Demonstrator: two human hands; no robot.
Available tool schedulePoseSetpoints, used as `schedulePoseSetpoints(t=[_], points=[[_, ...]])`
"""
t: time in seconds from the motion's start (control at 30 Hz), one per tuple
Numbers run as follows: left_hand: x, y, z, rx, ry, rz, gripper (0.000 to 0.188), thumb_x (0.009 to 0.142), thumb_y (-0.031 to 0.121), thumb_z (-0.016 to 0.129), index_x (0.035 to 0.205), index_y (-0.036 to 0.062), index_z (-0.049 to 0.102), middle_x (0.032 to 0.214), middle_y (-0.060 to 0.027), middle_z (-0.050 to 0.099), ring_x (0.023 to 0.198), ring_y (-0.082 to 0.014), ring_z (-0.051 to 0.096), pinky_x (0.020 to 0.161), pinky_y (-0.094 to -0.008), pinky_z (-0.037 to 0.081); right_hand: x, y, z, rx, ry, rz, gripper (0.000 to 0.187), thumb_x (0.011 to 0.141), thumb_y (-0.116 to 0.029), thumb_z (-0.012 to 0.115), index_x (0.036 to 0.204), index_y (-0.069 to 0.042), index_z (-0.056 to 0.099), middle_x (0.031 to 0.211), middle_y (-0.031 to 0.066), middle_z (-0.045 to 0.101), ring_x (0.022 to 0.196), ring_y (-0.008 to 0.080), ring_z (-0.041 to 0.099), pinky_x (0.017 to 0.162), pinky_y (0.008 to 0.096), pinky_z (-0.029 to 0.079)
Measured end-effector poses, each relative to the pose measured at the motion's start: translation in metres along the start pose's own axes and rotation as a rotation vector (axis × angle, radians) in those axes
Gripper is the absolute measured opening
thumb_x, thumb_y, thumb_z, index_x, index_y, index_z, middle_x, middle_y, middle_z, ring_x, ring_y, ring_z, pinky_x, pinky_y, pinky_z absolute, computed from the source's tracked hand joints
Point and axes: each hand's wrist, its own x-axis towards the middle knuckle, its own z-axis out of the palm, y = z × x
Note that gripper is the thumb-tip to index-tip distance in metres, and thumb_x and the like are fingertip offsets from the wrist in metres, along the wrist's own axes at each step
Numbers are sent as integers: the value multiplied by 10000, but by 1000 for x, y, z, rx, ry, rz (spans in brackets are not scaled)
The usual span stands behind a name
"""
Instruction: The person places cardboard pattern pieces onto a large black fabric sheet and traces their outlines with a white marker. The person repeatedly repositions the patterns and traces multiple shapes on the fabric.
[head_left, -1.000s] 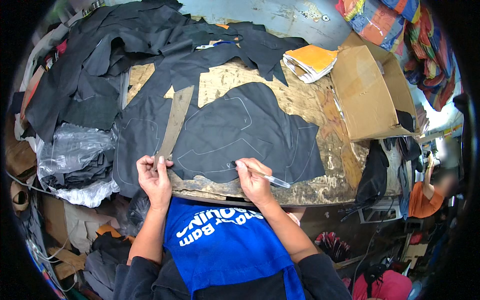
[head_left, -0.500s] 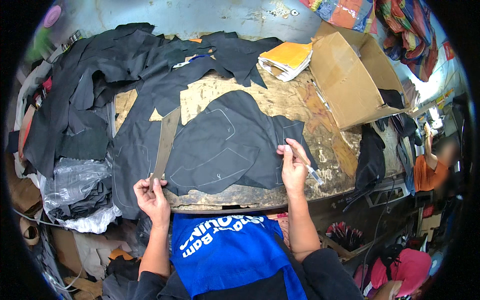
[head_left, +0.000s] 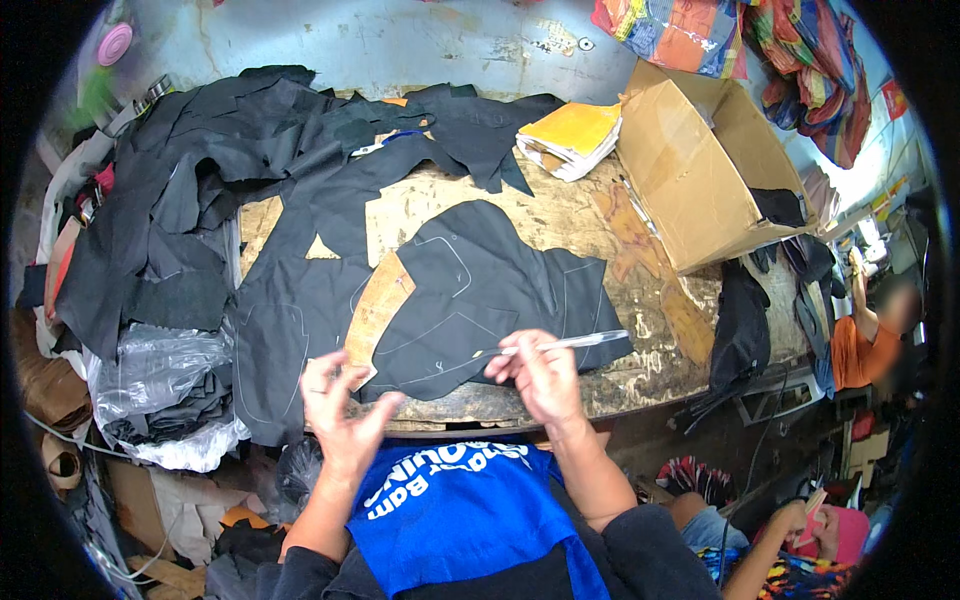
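A sheet of black leather [head_left: 500,265] with pale outlines drawn on it lies on the worn wooden table in front of me. On it rests a curved tan pattern piece [head_left: 383,300], its narrow lower end by my left hand [head_left: 345,415]. That hand's fingers and thumb are spread, the fingertips over the pattern's lower end; whether they press on it I cannot tell. My right hand [head_left: 545,385] is closed round a clear-barrelled pen [head_left: 598,340], above the leather's near part. The pen lies nearly level, its tip pointing left toward the pattern piece.
Black leather pieces [head_left: 210,170] heap up at the back left, above a clear plastic bag [head_left: 165,370] of dark scraps. A yellow-covered pad [head_left: 572,130] and a cardboard box [head_left: 690,165] stand at the back right. Other people sit at the right.
The pattern piece has been turned from its dull brown side to its tan side and laid on the leather. My left fingers have spread; my right hand has moved left with the pen.
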Motion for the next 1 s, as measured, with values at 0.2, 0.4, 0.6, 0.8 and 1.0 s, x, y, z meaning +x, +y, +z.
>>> schedulePoseSetpoints(t=[0.2, 0.4, 0.6, 0.8, 1.0], points=[[6, 43, 7, -402, -499, -42, 149, 794, 60, 689, 927, -7, 697, 730, -117, 673, 651, -210, 639, 634, -294, 494, -26, -2, 42, -364, -271, 124, 215, 953, -166, 545, 1012, 33, 602, 760, 47, 633, 690, 88, 595, 623, 211, 484], [-7, 31, -7, -529, -687, -351, 139, 822, 95, 685, 915, -7, 704, 791, -117, 700, 684, -152, 654, 626, -276, 501, -30, -7, 33, -119, -458, 256, 241, 859, -42, 651, 1088, 28, 621, 871, 87, 625, 742, 116, 601, 654, 257, 491], [-22, 28, 0, -562, -669, -404, 154, 845, 140, 686, 908, 2, 712, 771, -85, 706, 696, -105, 648, 640, -254, 509, -27, 0, 27, -402, -377, 107, 110, 847, -72, 680, 905, 14, 647, 823, 54, 630, 686, 86, 583, 596, 219, 462], [-27, 26, 6, -591, -661, -434, 166, 854, 158, 682, 899, 1, 712, 752, -66, 697, 673, -85, 623, 613, -243, 495, -29, 2, 27, -380, -308, 188, 161, 832, -120, 716, 903, 5, 645, 755, 28, 601, 652, 65, 558, 564, 206, 450], [-31, 22, 13, -566, -580, -404, 175, 864, 171, 675, 894, 3, 712, 737, -60, 692, 665, -67, 606, 591, -233, 486, -26, 9, 21, -514, -388, 155, 333, 820, -89, 719, 1102, 4, 570, 807, 23, 598, 661, 60, 544, 572, 200, 442]])
